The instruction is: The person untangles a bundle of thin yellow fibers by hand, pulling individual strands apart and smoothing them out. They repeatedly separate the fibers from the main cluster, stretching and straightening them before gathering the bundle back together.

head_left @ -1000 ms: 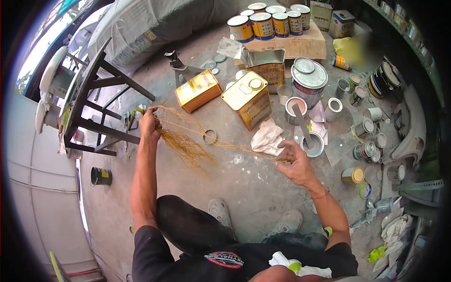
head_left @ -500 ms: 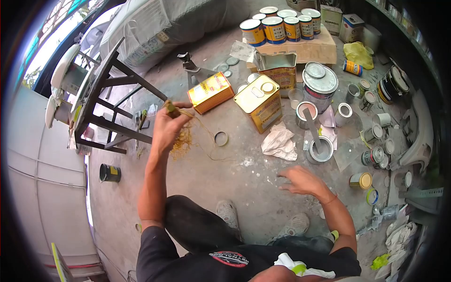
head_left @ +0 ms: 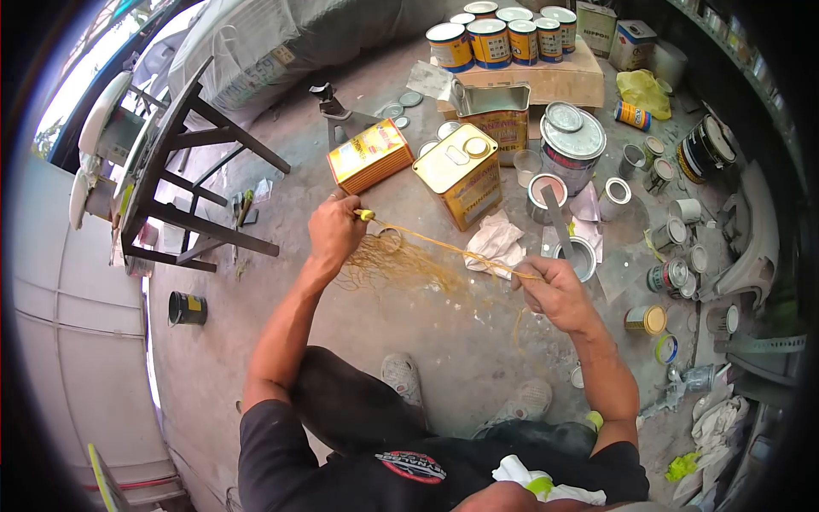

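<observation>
Beyond the left fingers [head_left: 350, 207], the thinner tin [head_left: 461, 175] is metal, its yellow top smooth and glossy, while the stringy yellow strands [head_left: 397, 264] hanging beside those fingers look rough and fibrous. Just past the right fingers [head_left: 531, 282] lies a crumpled, matt white wad [head_left: 496, 244], paper or cloth, I cannot tell which, on a rough, matt grey floor [head_left: 358, 328] dotted with pale flecks

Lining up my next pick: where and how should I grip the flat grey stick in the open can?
Probably best pinched near its upper end, across the narrow edges, coming from above. The stick slants: its lower end is in the open can, while its upper end projects towards the pink-topped can.
</observation>
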A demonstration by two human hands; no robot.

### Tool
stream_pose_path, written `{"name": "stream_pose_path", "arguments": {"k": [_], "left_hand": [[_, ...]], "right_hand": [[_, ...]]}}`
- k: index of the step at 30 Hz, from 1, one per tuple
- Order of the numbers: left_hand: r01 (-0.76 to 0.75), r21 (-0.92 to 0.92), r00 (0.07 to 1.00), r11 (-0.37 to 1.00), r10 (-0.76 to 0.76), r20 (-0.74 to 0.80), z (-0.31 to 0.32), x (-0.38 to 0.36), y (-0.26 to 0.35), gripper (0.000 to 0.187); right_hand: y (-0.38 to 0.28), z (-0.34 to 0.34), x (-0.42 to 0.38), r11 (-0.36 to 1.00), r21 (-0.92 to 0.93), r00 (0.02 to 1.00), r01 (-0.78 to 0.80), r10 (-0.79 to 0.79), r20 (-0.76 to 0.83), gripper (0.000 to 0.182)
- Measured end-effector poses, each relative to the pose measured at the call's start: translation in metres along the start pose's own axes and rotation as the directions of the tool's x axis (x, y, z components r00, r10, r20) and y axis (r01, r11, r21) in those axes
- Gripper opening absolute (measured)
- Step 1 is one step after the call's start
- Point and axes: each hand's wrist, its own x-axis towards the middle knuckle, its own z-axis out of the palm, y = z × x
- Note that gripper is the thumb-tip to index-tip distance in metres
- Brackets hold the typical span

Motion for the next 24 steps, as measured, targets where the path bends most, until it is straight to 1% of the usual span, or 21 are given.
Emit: {"name": "stream_pose_path", "arguments": {"k": [1, 2, 4, 5, 6, 7, 8, 9, 10, 11, 12, 13, 14, 15, 16, 17, 18, 19, 20, 22, 24], "left_hand": [[0.003, 0.103, 0.997, 0.995, 0.005, -0.075, 0.002, 0.002, -0.011, 0.015], [0.001, 0.109, 0.997, 0.994, 0.008, -0.078, -0.002, 0.004, -0.012, 0.015], [-0.016, 0.192, 1.000, 0.981, 0.021, -0.022, -0.010, 0.001, -0.011, 0.008], [-0.044, 0.237, 0.999, 0.970, 0.050, -0.021, -0.007, 0.001, -0.013, 0.010], [-0.040, 0.239, 0.999, 0.970, 0.046, -0.018, -0.006, 0.001, -0.018, 0.010], [-0.006, 0.290, 0.996, 0.957, 0.033, -0.086, -0.008, 0.003, -0.026, 0.014], [0.028, 0.334, 0.988, 0.942, 0.025, -0.154, -0.008, 0.005, -0.035, 0.017], [0.095, 0.373, 0.991, 0.923, -0.054, -0.119, -0.009, 0.001, -0.046, 0.021], [0.084, 0.364, 0.992, 0.928, -0.044, -0.117, -0.004, 0.000, -0.052, 0.021], [0.168, 0.329, 0.984, 0.929, -0.138, -0.112, 0.002, -0.004, -0.059, 0.021], [0.257, 0.300, 0.966, 0.919, -0.238, -0.099, 0.008, -0.012, -0.070, 0.022], [0.238, 0.259, 0.970, 0.936, -0.240, -0.025, 0.010, -0.013, -0.079, 0.028], [0.233, 0.262, 0.972, 0.937, -0.232, -0.034, 0.012, -0.014, -0.085, 0.028], [0.385, -0.001, 0.876, 0.923, -0.366, 0.315, 0.002, -0.011, -0.076, 0.033], [0.583, -0.190, 0.678, 0.790, -0.344, 0.650, -0.008, -0.006, -0.063, 0.040], [0.579, -0.190, 0.681, 0.793, -0.342, 0.648, -0.019, 0.000, -0.050, 0.040], [0.605, -0.373, 0.641, 0.703, -0.154, 0.752, -0.036, 0.006, -0.030, 0.052], [0.637, -0.524, 0.604, 0.565, 0.056, 0.795, -0.046, 0.009, -0.016, 0.065], [0.638, -0.523, 0.604, 0.565, 0.054, 0.795, -0.048, 0.009, -0.011, 0.065], [0.667, -0.687, 0.626, 0.288, 0.282, 0.727, -0.054, 0.011, -0.004, 0.072], [0.661, -0.703, 0.631, 0.262, 0.313, 0.710, -0.059, 0.014, 0.011, 0.074]], "right_hand": [[-0.014, -0.006, -0.010, 0.987, -0.153, 0.993, -0.057, 0.072, 0.092, 0.024], [-0.029, -0.011, -0.019, 0.987, -0.151, 0.993, -0.051, 0.066, 0.093, 0.024], [-0.046, -0.017, -0.033, 0.909, -0.415, 0.973, -0.031, 0.123, 0.195, 0.027], [-0.041, -0.021, -0.036, 0.910, -0.413, 0.972, -0.035, 0.128, 0.199, 0.027], [-0.034, -0.028, -0.039, 0.900, -0.383, 0.967, 0.208, -0.129, 0.222, 0.025], [-0.030, -0.031, -0.041, 0.827, -0.349, 0.896, 0.441, -0.380, 0.231, 0.024], [-0.030, -0.028, -0.044, 0.828, -0.350, 0.897, 0.439, -0.380, 0.227, 0.024], [-0.032, -0.021, -0.052, 0.875, 0.026, 0.871, 0.483, -0.484, 0.080, 0.024], [-0.033, -0.019, -0.057, 0.761, 0.386, 0.844, 0.521, -0.526, -0.103, 0.024], [-0.033, -0.023, -0.057, 0.760, 0.383, 0.843, 0.525, -0.526, -0.111, 0.024], [-0.031, -0.028, -0.056, 0.862, 0.187, 0.877, 0.472, -0.481, 0.006, 0.022], [-0.030, -0.036, -0.054, 0.909, -0.028, 0.905, 0.416, -0.411, 0.109, 0.020], [-0.031, -0.046, -0.050, 0.895, -0.252, 0.925, 0.369, -0.328, 0.189, 0.019], [-0.030, -0.055, -0.047, 0.826, -0.464, 0.943, 0.320, -0.230, 0.241, 0.019], [-0.027, -0.062, -0.045, 0.708, -0.653, 0.957, 0.268, -0.117, 0.265, 0.019], [-0.009, -0.064, -0.042, 0.599, -0.751, 0.960, 0.277, -0.134, 0.247, 0.019], [0.008, -0.067, -0.037, 0.600, -0.750, 0.959, 0.278, -0.135, 0.248, 0.019], [0.025, -0.070, -0.031, 0.583, -0.770, 0.966, 0.258, -0.181, 0.186, 0.024], [0.040, -0.069, -0.024, 0.567, -0.789, 0.966, 0.235, -0.228, 0.124, 0.029], [0.081, -0.057, -0.008, 0.551, -0.788, 0.959, 0.276, -0.218, 0.183, 0.034], [0.087, -0.048, -0.005, 0.527, -0.788, 0.947, 0.318, -0.216, 0.238, 0.039]]}}
